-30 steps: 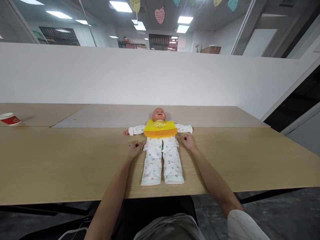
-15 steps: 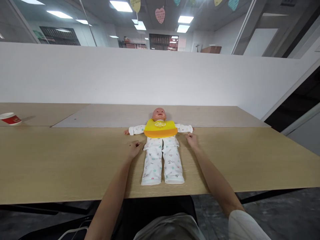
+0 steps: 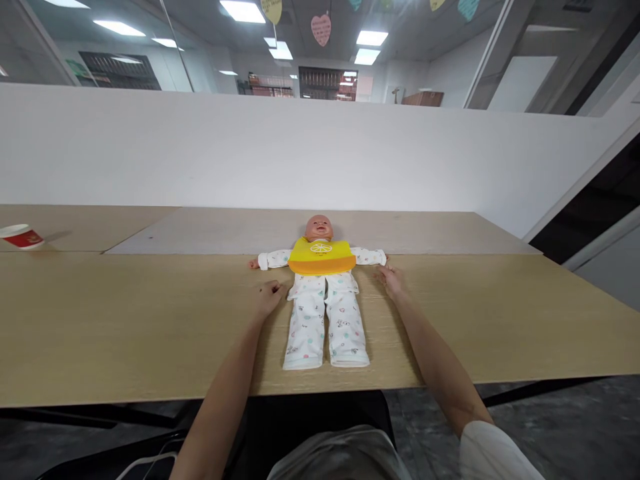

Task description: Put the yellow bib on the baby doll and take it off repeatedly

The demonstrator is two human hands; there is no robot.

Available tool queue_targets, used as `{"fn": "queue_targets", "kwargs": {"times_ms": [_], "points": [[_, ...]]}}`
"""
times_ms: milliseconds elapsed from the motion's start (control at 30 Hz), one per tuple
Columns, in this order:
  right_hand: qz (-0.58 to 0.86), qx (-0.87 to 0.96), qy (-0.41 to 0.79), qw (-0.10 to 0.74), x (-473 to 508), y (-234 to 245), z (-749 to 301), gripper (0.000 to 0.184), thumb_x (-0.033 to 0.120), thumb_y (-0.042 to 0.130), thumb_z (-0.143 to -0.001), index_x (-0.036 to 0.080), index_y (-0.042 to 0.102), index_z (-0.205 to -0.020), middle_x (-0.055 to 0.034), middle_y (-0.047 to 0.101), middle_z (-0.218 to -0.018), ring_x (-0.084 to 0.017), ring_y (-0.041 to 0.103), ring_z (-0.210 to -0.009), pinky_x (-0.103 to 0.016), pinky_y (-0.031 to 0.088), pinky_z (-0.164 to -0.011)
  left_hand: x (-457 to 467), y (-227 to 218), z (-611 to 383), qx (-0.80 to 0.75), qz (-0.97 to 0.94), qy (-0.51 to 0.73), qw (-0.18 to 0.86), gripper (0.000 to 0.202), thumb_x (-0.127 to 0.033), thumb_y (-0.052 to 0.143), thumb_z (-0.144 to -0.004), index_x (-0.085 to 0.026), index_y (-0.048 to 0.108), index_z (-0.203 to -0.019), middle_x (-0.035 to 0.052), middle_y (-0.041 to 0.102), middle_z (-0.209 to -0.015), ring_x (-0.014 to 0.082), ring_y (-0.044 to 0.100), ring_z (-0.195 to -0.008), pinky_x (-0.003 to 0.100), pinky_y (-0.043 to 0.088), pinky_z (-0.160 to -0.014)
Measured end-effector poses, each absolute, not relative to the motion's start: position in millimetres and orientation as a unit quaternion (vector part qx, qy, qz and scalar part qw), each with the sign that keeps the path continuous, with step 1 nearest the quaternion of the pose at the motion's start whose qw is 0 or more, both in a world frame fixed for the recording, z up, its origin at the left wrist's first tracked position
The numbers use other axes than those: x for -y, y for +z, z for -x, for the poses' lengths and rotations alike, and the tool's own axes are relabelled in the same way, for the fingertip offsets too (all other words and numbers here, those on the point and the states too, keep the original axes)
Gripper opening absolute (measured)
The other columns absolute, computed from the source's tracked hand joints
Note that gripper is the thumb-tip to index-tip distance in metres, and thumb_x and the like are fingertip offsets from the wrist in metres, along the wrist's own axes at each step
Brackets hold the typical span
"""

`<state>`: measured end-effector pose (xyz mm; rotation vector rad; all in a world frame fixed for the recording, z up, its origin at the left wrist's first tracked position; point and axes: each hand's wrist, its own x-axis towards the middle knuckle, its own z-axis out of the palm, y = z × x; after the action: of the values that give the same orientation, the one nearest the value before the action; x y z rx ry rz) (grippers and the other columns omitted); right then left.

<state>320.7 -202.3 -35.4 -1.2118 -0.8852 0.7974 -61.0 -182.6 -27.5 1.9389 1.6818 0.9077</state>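
Note:
A baby doll (image 3: 319,228) lies on its back on the table, head away from me, arms stretched out to both sides. It wears white patterned clothes (image 3: 304,327) and a yellow bib (image 3: 321,250) with a citrus slice on it, its lower edge an orange pocket. My left hand (image 3: 271,295) rests on the wood as a loose fist, close beside the doll's waist, with nothing seen in it. On the other side, my right hand (image 3: 393,280) is just below the doll's sleeve end, fingers loosely apart and holding nothing.
A red and white paper cup (image 3: 23,237) stands at the far left of the wooden table (image 3: 125,320). Behind the table rises a white wall (image 3: 250,153) with glass above it. The table's front edge lies close to my body.
My right hand has shifted slightly to the right and its fingers have loosened from a fist. My left hand and the doll stay where they were.

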Motion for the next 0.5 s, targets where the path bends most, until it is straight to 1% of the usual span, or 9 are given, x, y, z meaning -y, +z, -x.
{"fn": "queue_targets", "kwargs": {"times_ms": [100, 167, 233, 300, 367, 433, 500], "points": [[0.524, 0.342, 0.401, 0.669, 202.5, -34.8, -320.8, 0.047, 0.04, 0.074, -0.054, 0.022, 0.031, -0.052, 0.0069, 0.029, -0.049, -0.008, 0.032, -0.05, -0.034, 0.056, -0.068, 183.2, -26.4, 60.0, -0.604, -0.695, 0.327, 0.211, 0.032, -0.039, 0.049, -0.076, -0.021, 0.04, -0.051, -0.0026, 0.045, -0.052, 0.0137, 0.044, -0.055, 0.027, 0.028, -0.055], [0.529, 0.345, 0.397, 0.666, 202.8, -35.3, -320.5, 0.043, 0.039, 0.072, -0.056, 0.022, 0.032, -0.051, 0.0069, 0.029, -0.05, -0.008, 0.032, -0.051, -0.033, 0.055, -0.068, 184.1, -25.0, 59.2, -0.606, -0.694, 0.325, 0.214, 0.032, -0.038, 0.049, -0.076, -0.021, 0.041, -0.051, -0.0024, 0.045, -0.052, 0.0136, 0.044, -0.055, 0.027, 0.028, -0.055], [0.549, 0.376, 0.368, 0.649, 203.4, -36.9, -318.9, 0.04, 0.039, 0.067, -0.06, 0.022, 0.032, -0.051, 0.0066, 0.028, -0.05, -0.008, 0.032, -0.051, -0.031, 0.052, -0.065, 184.9, -23.6, 58.6, -0.608, -0.693, 0.323, 0.217, 0.031, -0.036, 0.05, -0.077, -0.021, 0.041, -0.052, -0.0026, 0.045, -0.053, 0.0133, 0.044, -0.055, 0.027, 0.028, -0.055], [0.58, 0.44, 0.311, 0.611, 204.7, -39.2, -315.1, 0.039, 0.039, 0.063, -0.064, 0.022, 0.03, -0.051, 0.0061, 0.029, -0.05, -0.008, 0.032, -0.052, -0.028, 0.045, -0.059, 185.5, -22.7, 58.3, -0.609, -0.691, 0.322, 0.22, 0.031, -0.036, 0.05, -0.077, -0.021, 0.041, -0.052, -0.003, 0.045, -0.052, 0.0129, 0.043, -0.054, 0.027, 0.029, -0.055], [0.605, 0.525, 0.241, 0.548, 206.4, -41.3, -309.9, 0.038, 0.036, 0.058, -0.068, 0.022, 0.027, -0.051, 0.0055, 0.029, -0.05, -0.008, 0.031, -0.052, -0.025, 0.034, -0.053, 185.6, -22.5, 58.3, -0.61, -0.692, 0.32, 0.217, 0.032, -0.036, 0.05, -0.077, -0.021, 0.04, -0.052, -0.0031, 0.045, -0.052, 0.0128, 0.043, -0.055, 0.026, 0.028, -0.055], [0.614, 0.587, 0.189, 0.492, 207.9, -42.7, -304.8, 0.036, 0.034, 0.055, -0.07, 0.021, 0.027, -0.051, 0.0052, 0.029, -0.05, -0.008, 0.028, -0.051, -0.024, 0.024, -0.051, 185.3, -22.9, 58.7, -0.611, -0.694, 0.317, 0.213, 0.032, -0.037, 0.05, -0.078, -0.02, 0.04, -0.052, -0.0032, 0.045, -0.053, 0.0129, 0.043, -0.056, 0.026, 0.028, -0.056], [0.617, 0.608, 0.171, 0.469, 208.7, -43.0, -301.6, 0.035, 0.033, 0.053, -0.071, 0.021, 0.027, -0.051, 0.0053, 0.028, -0.05, -0.008, 0.027, -0.05, -0.025, 0.02, -0.051, 184.7, -23.7, 59.0, -0.611, -0.695, 0.316, 0.21, 0.032, -0.038, 0.05, -0.078, -0.02, 0.04, -0.052, -0.0034, 0.045, -0.053, 0.0128, 0.043, -0.056, 0.026, 0.028, -0.057]]}}
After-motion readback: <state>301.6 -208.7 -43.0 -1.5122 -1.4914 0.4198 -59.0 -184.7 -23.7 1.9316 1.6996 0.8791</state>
